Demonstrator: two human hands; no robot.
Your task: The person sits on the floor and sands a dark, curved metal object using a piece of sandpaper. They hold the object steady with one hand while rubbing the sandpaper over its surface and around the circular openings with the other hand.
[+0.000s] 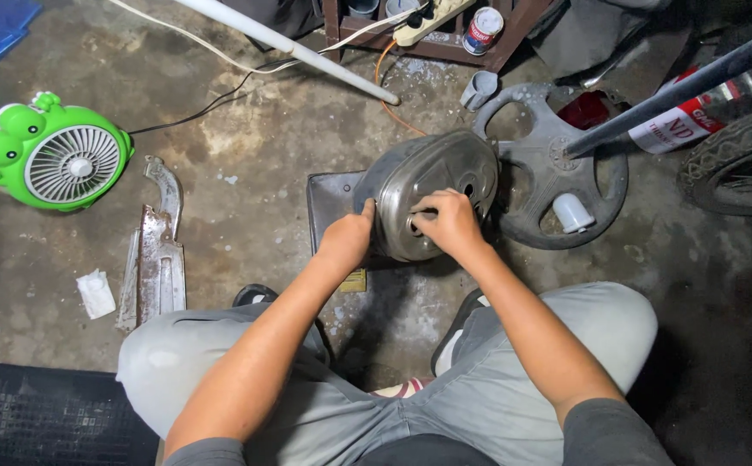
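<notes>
A grey oval metal casing [432, 177] stands tilted on a dark flat plate [331, 200] on the concrete floor in front of my knees. My left hand [347, 240] grips its lower left edge. My right hand [449, 223] rests on the casing's face, fingers curled over a round opening near its lower middle; whether a small tool is in the fingers is hidden. Both forearms reach forward over my grey trousers.
A grey spoked wheel [557, 168] lies right of the casing with a white cup [572, 212] on it. A green frog-shaped fan [52, 155] sits at left, a rusty metal bracket [158, 250] beside it. A tyre [738, 164] and a dark pole [669, 95] are at right.
</notes>
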